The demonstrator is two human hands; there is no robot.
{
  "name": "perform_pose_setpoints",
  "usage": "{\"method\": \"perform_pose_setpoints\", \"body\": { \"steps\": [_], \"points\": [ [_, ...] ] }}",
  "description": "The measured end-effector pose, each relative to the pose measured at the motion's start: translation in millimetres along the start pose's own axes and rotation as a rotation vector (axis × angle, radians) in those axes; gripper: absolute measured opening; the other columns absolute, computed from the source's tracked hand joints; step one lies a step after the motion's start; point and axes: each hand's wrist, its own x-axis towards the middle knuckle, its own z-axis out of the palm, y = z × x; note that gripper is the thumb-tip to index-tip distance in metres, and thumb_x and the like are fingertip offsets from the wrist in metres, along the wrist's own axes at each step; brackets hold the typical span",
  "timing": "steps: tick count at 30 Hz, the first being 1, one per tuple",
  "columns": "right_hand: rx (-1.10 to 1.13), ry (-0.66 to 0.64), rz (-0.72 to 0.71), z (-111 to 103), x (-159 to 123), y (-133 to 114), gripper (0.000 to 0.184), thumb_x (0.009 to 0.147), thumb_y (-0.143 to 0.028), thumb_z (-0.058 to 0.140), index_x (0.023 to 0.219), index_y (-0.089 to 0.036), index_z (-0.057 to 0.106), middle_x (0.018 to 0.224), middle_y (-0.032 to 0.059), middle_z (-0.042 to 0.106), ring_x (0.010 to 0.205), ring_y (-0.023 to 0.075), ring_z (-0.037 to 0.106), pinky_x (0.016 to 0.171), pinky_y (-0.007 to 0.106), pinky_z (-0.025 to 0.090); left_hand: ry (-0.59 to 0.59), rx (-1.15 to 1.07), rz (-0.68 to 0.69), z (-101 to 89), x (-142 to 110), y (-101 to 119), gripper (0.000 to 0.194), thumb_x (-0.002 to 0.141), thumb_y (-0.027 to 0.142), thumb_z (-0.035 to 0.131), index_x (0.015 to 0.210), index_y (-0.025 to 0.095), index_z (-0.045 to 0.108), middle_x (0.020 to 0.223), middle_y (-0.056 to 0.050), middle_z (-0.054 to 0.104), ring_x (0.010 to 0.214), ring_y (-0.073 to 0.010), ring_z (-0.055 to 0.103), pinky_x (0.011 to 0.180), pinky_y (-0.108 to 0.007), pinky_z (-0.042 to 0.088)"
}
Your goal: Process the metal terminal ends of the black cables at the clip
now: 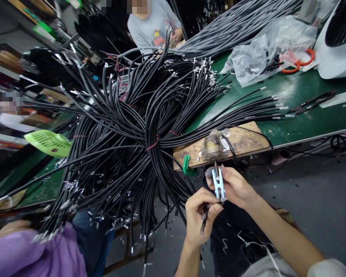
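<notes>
My left hand (201, 213) is closed, pinching a short black cable (203, 223) whose end meets a small light-blue A-shaped clip-like piece (218, 184). From the right, my right hand (238, 187) closes its fingers around the upper part of that blue piece. Dark covering or staining shows on one fingertip there. Just beyond, a thin metal tip points from a dirty yellowish lump (212, 148) on a wooden board (245, 140). Exactly how cable and blue piece join is too small to tell.
A huge tied heap of black cables (151, 127) spreads across the green table (300, 90). A green clamp (187, 165) grips the board's front edge. Pliers (314, 102), orange-handled scissors (301, 63) and plastic bags (248, 61) lie right. People sit at left and behind; a green fan (47, 142) stands left.
</notes>
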Motion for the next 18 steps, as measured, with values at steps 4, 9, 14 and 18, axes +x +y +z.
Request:
{"method": "perform_pose_setpoints", "body": {
  "steps": [4,9,14,18],
  "points": [
    [0.01,-0.048,0.062,-8.5,1.0,3.2,0.04,0.08,-0.05,0.067,0.094,-0.013,0.073,0.081,0.0077,0.069,0.061,0.0112,0.056,0.059,0.023,0.047,-0.038,0.007,-0.016,-2.0,0.4,0.7,0.015,0.082,0.028,0.066,0.072,0.017,0.067,0.066,-0.001,0.057,0.06,-0.011,0.049,0.055,-0.022,0.035],
    [-0.039,0.062,0.061,-33.1,-10.1,1.6,0.044,0.081,-0.055,0.063,0.093,-0.014,0.072,0.076,0.0061,0.064,0.063,0.0129,0.05,0.056,0.023,0.041,-0.047,0.019,0.012,-3.5,-3.0,4.3,0.017,0.081,0.03,0.068,0.07,0.016,0.068,0.061,-0.001,0.058,0.056,-0.0112,0.049,0.053,-0.023,0.036],
    [-0.323,0.221,-0.12,-58.6,-40.7,-5.7,0.028,0.081,-0.041,0.069,0.094,-0.016,0.071,0.078,0.0049,0.063,0.067,0.0129,0.049,0.062,0.025,0.041,-0.126,-0.046,0.081,-10.5,-5.6,-5.1,0.018,0.076,0.037,0.073,0.075,0.019,0.075,0.061,-0.004,0.064,0.057,-0.0133,0.056,0.055,-0.024,0.043],
    [-0.723,0.348,-0.247,-63.2,-61.6,-3.5,0.015,0.081,-0.034,0.07,0.081,-0.018,0.069,0.071,0.0015,0.061,0.067,0.0134,0.053,0.064,0.025,0.042,-0.182,-0.103,0.037,-20.2,-3.6,-17.1,0.026,0.071,0.043,0.076,0.082,0.019,0.076,0.06,-0.003,0.06,0.052,-0.0113,0.052,0.048,-0.022,0.04]
  ]
}}
